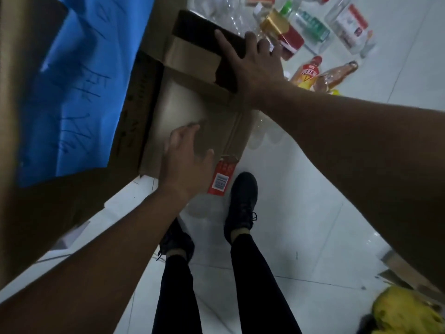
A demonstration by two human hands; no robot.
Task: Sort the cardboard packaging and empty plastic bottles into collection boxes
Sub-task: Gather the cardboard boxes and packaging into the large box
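Cardboard carton [192, 102] lies lengthwise away from the person, left hand [185, 160] and right hand [250, 61] resting on it, fingers spread.

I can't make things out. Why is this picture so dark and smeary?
Head view: dim light leaves the arms and the flattened brown cardboard box shadowy; the left hand is smeared by motion blur; the writing on the blue sheet is soft; the white tiled floor is the brightest part.

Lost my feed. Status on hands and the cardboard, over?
Left hand and right hand open, resting on the cardboard. Bottles lie beyond it. Red carton by the shoe.
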